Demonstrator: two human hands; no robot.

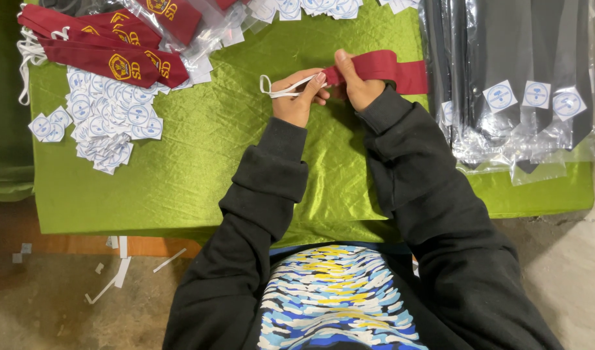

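Green cloth table [181, 168], far edge: left hand [296, 97] pinches white elastic [278, 93]; right hand [357, 81] clamps maroon tie [388, 68]. Keep elastic taut, untwisted.

Maroon necktie [391, 70]: flat fabric band, lying horizontally across the green cloth, its narrow end gripped at centre. White elastic strap [281, 89]: thin loop extending leftward from that end
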